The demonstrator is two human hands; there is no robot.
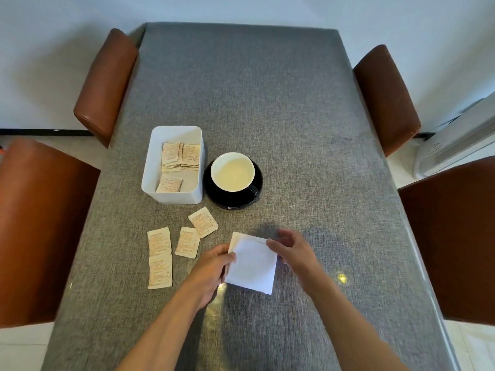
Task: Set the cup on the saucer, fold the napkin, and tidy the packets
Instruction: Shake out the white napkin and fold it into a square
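A long table [267,108] covered in grey woven cloth fills the view, running away toward a pale wall, with four brown leather-look chairs [107,84] drawn up, two on each side, over a light tiled floor; a white appliance [455,145] stands at the far right. On the cloth's left half sits a white rectangular bin [150,167] holding several beige packets, and just beside it to the right a black saucer [230,202] carries the cup [232,171], white inside. Near the front edge lies the white napkin [253,266], folded into a layered square. The left hand [211,271] pinches its left edge between thumb and fingers, while the right hand [292,250] pinches its upper right corner. Four loose packets [187,242] lie flat on the cloth left of the napkin, in front of the bin.
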